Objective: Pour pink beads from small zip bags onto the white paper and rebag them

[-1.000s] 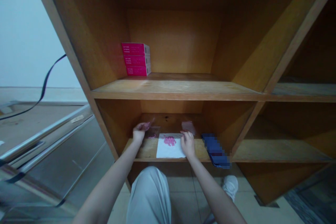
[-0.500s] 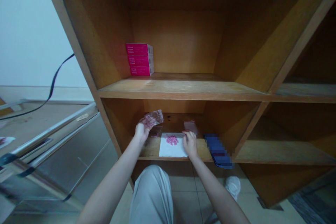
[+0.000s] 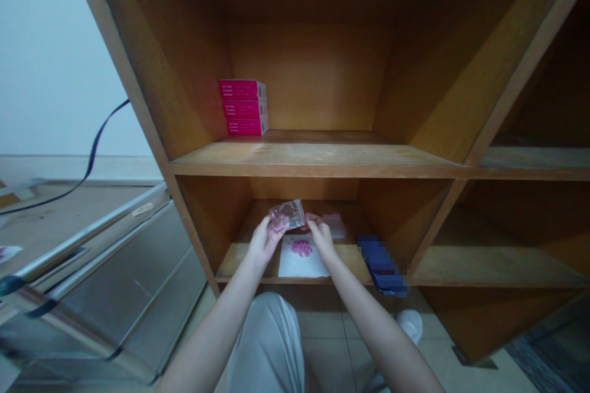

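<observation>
Head view, and both hands are up at the lower shelf! The left hand (image 3: 264,241) is half closed, its thumb and fingers pinching the left end of a clear plastic bag (image 3: 287,215) with pink pills bunched inside. The right hand (image 3: 321,239) comes in from the other side, fingertips seeming to pinch the bag's right corner. Two hands on one small bag: that grip looks meant to keep it taut and steady. The bag sits in the air just above the back edge of a white paper sheet (image 3: 295,264), its long axis running sideways and tipping up toward the right end. On the paper, a loose pile of pink pills (image 3: 301,248) lies right under the hands, the sheet keeping them off the bare wooden shelf (image 3: 239,264). Behind the paper lies a second small clear bag (image 3: 335,226). To the right, a blurred blue object (image 3: 382,264) overhangs the shelf edge. Higher up, three pink boxes (image 3: 243,107) stand stacked by the left wall of the upper shelf (image 3: 322,156).
</observation>
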Motion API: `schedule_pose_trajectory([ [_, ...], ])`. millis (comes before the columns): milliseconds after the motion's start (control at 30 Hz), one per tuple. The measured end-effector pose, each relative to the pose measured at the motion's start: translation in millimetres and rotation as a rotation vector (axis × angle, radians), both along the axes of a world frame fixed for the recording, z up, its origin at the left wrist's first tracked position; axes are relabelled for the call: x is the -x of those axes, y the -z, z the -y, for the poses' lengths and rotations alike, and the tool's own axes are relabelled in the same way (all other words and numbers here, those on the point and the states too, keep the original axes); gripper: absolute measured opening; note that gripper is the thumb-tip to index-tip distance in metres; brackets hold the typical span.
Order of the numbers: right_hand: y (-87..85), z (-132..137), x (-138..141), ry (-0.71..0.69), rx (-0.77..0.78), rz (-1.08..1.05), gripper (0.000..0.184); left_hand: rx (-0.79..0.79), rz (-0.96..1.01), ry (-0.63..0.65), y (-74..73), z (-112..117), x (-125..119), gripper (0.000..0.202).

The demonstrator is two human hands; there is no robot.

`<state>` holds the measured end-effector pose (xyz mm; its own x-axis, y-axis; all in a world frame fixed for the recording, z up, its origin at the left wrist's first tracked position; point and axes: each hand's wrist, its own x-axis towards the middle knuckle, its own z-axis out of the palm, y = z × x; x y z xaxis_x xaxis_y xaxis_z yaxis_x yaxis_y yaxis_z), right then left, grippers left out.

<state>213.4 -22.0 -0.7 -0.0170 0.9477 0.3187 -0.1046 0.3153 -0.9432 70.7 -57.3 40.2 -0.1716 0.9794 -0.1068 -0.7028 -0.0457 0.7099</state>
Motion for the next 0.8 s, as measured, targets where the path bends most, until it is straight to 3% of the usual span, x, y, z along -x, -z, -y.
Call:
schedule_pose_trajectory([
  [100,-14.3,1,5,-0.089,0.058,-0.075,0.03,-0.01,-0.067,-0.018,3.1,2,-5,0.008],
  [233,-23.8,3,7,-0.085,0.065,-0.085,0.023,-0.037,-0.095,-0.057,8.9,3,-4,0.01],
  [567,-25.0,7,11,-0.147,0.096,-0.142,0.02,-0.077,-0.159,-0.121,19.6,8,7,0.014],
  [800,-16.6,5,15,-0.133,0.116,-0.063,0.018,-0.124,-0.309,-0.128,19.2,15,5,0.053],
])
